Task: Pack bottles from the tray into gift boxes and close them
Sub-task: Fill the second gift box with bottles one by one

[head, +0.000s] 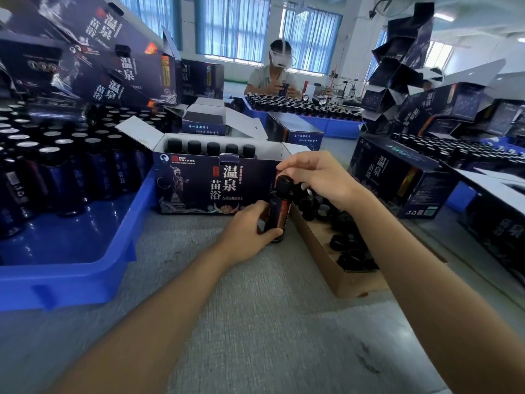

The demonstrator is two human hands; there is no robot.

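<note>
White room with white walls (352, 49), big windows (235, 27) with blue blinds (312, 38) along the back, daylight coming in, a wall fan (382, 4) up high, a grey table (255, 322), a person (272, 75) sitting far across

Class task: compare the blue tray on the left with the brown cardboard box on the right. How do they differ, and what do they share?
The blue tray is glossy plastic; the cardboard box is plain brown card. The tray holds upright bottles with silvery tops; the box holds loose black caps. The tray's near part is bare; caps fill the box. Both are shallow, open-topped and sit on the grey table.
</note>
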